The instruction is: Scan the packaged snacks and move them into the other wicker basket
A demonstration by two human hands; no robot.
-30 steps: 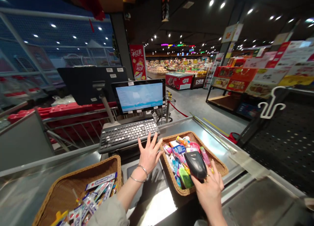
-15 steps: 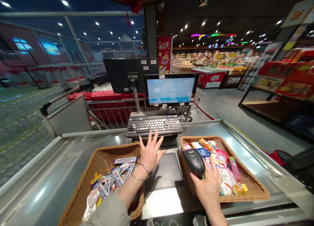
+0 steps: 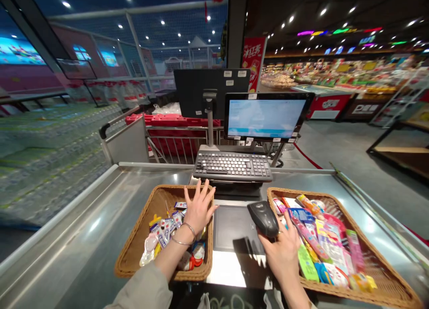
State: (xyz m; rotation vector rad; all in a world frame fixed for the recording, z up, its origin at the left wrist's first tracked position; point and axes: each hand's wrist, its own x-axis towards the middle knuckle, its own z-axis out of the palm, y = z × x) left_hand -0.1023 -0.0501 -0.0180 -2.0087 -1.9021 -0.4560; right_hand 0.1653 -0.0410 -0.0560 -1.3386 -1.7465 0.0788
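My left hand point(image 3: 198, 209), a bangle on its wrist, hovers with fingers spread over the right side of the left wicker basket point(image 3: 129, 251). Inside that basket lie several wrapped candy bars point(image 3: 164, 230), a pink-and-white plastic item point(image 3: 149, 248) and small red-lidded packs point(image 3: 193, 260). My right hand point(image 3: 282, 251) is wrapped round a black handheld barcode scanner point(image 3: 263, 218), its head pointing up and left. Right beside it stands the right wicker basket point(image 3: 378, 230), filled with colourful snack and sweet packets point(image 3: 330, 242). The scanner's handle is hidden by my fingers.
A black keyboard point(image 3: 233, 165) sits on the metal counter point(image 3: 100, 210) ahead, below a lit monitor point(image 3: 264, 119). Another monitor point(image 3: 192, 92) shows its back. A flat grey plate point(image 3: 233, 228) lies between the baskets. Beyond the counter are shopping carts point(image 3: 174, 143).
The view has swung left, so the monitors and right basket appear farther right. My left hand has drawn away from the keyboard to over the left basket. The scanner stays in my right hand.
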